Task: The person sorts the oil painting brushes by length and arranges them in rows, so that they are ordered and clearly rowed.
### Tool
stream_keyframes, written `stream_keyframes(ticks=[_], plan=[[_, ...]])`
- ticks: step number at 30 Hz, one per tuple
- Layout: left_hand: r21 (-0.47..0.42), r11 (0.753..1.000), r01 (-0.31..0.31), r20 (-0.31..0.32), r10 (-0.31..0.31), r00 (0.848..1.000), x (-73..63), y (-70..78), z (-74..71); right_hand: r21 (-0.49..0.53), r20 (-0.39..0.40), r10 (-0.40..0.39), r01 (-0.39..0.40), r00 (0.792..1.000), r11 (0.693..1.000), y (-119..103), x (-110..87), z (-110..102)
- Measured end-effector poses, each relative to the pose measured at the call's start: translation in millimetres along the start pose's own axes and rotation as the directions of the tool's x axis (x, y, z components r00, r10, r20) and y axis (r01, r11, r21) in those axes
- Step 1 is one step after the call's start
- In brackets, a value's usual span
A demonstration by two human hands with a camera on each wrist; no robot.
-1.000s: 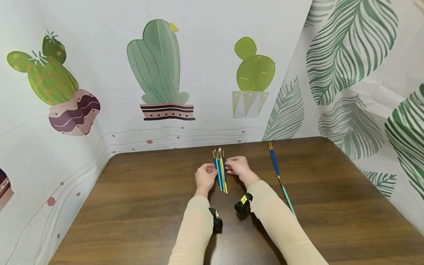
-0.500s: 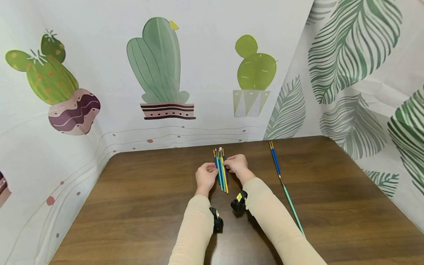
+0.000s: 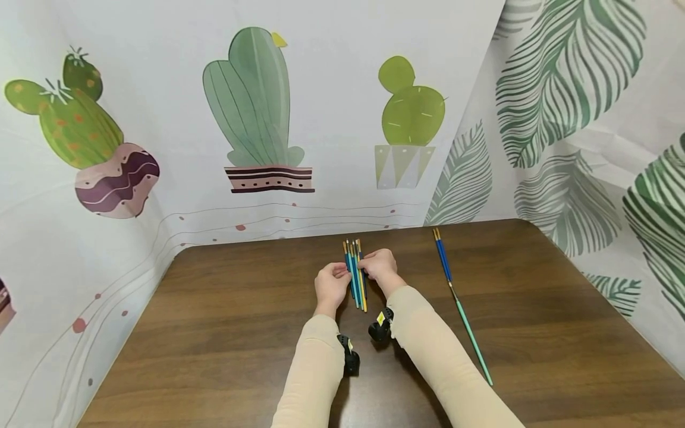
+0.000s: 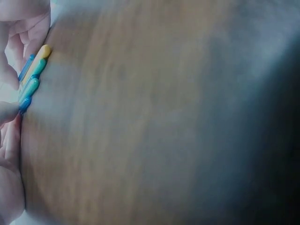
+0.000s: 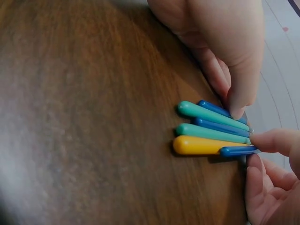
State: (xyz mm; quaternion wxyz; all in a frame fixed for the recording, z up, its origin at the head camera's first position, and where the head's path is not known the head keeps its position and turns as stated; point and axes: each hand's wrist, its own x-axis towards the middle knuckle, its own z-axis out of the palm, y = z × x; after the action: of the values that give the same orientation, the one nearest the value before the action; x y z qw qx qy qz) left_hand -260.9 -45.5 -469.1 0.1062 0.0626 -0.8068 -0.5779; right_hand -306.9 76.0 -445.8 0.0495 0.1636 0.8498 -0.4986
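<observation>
Several paintbrushes [image 3: 357,294] lie side by side near the table's far edge, bristles pointing away. In the right wrist view their handle ends show: teal, blue and one yellow handle [image 5: 187,145]. My left hand [image 3: 332,284] holds the bundle's left side, its thumb against the outermost blue brush [image 5: 206,105]. From the right, my right hand [image 3: 381,266] pinches a blue brush [image 5: 234,151] beside the yellow one. Its thumb lies over the brushes and its fingers are curled alongside. The left wrist view catches both hands only at its left edge, with the handle ends between them.
To the right lie blue-handled paintbrushes [image 3: 443,258] and, end to end with them, a teal-handled paintbrush [image 3: 472,339]. All rest on a brown wooden table [image 3: 225,333]. Behind it hangs a white cloth [image 3: 342,119] printed with cacti and leaves.
My right hand has shifted left, bringing the outer blue brush closer against the yellow one. The left hand has stayed at the bundle's left side. The right forearm now uncovers the teal brush's end.
</observation>
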Motion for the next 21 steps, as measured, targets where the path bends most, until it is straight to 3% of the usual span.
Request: stream_keyframes(ticks=[11,21], plan=[[-0.007,1.000,0.011,0.004,-0.011,1.000,-1.7,2.0,-0.8,-0.125,-0.021,-0.067,0.064,0.998,0.990,-1.4,-6.1,-0.2],[0.012,1.000,0.012,0.008,-0.013,1.000,-2.9,3.7,-1.7,-0.148,-0.071,-0.062,0.051,0.996,0.988,-2.2,-9.1,1.1]])
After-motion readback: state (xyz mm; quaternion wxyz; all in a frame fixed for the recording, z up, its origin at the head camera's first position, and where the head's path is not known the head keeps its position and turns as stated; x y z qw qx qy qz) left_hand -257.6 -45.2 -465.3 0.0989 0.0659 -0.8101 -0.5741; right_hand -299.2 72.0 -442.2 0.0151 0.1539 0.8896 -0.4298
